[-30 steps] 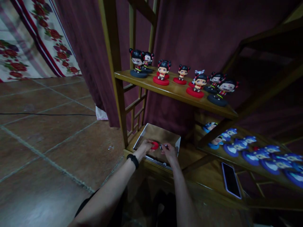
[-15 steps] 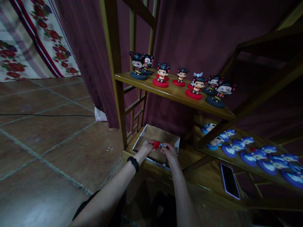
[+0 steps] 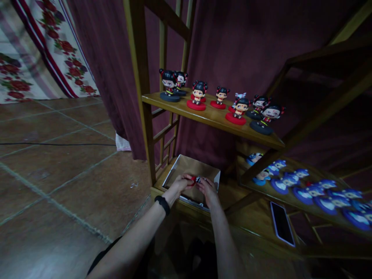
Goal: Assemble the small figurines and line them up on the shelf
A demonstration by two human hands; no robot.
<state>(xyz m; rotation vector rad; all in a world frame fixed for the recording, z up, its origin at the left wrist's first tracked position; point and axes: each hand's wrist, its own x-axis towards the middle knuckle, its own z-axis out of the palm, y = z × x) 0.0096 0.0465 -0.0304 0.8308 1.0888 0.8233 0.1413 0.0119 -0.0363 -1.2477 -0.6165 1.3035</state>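
Both my hands meet over an open cardboard box (image 3: 178,167) on the lowest shelf. My left hand (image 3: 182,182), a black band on its wrist, is closed on a small red round base (image 3: 193,179). Touching that base from the right, my right hand (image 3: 207,186) is closed on a small black-haired figurine (image 3: 199,179). The two pieces are pressed together between my fingers, and most of each is hidden.
Several black-haired figurines (image 3: 198,93) on red or dark bases stand on the upper wooden shelf (image 3: 215,118). Blue figurines (image 3: 319,193) lie on the middle shelf at right. A phone (image 3: 280,223) lies on the bottom shelf. Dark red curtain (image 3: 107,69) behind, tiled floor (image 3: 58,170) at left.
My hands have drawn closer together, so the red base is now mostly covered. The view has tilted slightly; the shelves sit a little lower in frame.
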